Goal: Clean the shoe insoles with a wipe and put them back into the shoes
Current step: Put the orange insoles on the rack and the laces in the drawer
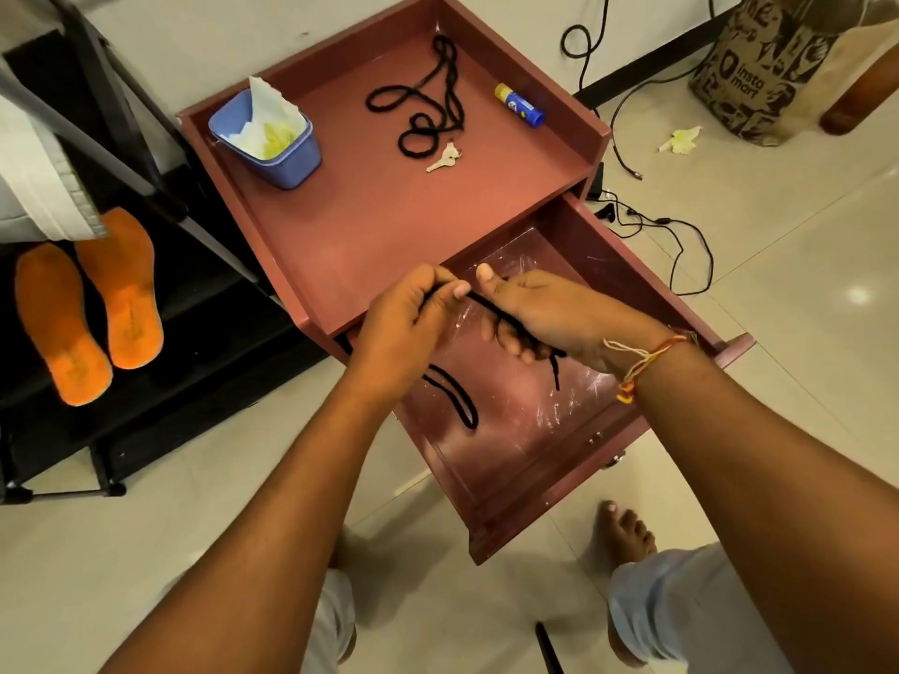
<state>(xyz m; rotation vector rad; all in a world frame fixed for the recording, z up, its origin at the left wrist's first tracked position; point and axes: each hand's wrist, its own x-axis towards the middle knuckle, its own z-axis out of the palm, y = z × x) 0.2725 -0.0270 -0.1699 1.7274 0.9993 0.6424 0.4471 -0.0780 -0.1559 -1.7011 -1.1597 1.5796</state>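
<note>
Drawer [559, 498], left hand [404, 328], right hand [549, 313] gripping lace [486, 306]

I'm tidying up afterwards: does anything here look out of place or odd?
A crumpled tissue lies on the floor near the paper bag, away from the blue tub holding similar tissues. Loose black cables sprawl across the floor beside the open drawer.

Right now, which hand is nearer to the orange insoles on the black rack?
Left. The left hand grips the black lace over the drawer, the orange insoles off to its left. The right hand holds the same lace farther right, beyond the left hand.
</note>
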